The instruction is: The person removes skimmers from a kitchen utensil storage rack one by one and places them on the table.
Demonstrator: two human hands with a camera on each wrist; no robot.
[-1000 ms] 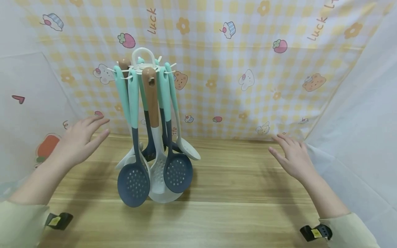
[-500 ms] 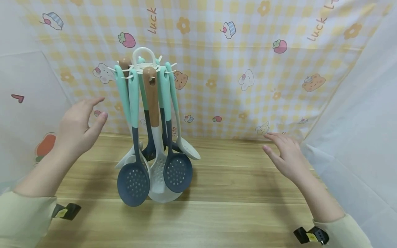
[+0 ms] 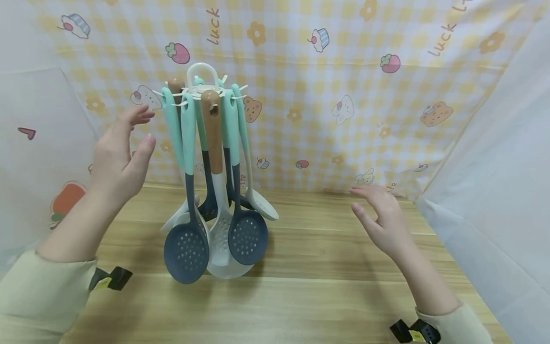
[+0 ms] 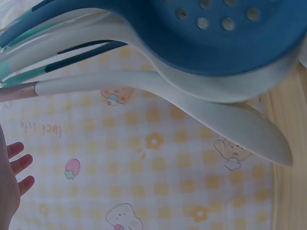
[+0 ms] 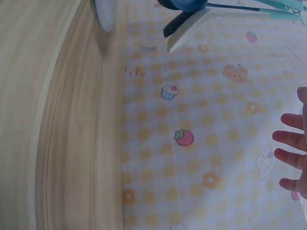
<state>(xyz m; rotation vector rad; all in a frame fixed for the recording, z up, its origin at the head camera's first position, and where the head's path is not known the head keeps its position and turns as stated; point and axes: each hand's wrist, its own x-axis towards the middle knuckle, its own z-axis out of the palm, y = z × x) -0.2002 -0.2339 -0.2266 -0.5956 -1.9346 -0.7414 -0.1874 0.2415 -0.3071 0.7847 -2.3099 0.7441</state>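
Note:
A white utensil rack (image 3: 203,71) with a loop handle on top stands left of centre in the head view. Several kitchen tools hang around it. At its front are two dark blue skimmers (image 3: 186,252) with mint handles and a white slotted turner (image 3: 220,239) with a brown handle. A white ladle (image 3: 262,204) hangs on the right side. My left hand (image 3: 120,160) is raised just left of the rack, fingers relaxed, touching nothing. My right hand (image 3: 382,222) hovers over the table's right side, fingers relaxed and holding nothing.
The wooden table (image 3: 318,267) runs below both hands. A yellow checked cloth (image 3: 309,110) with printed figures hangs behind it. White sheets (image 3: 502,205) stand at the left and right sides.
My left hand has risen and come closer to the rack's upper part. My right hand has drifted left over the table. The rack and its tools stay in place.

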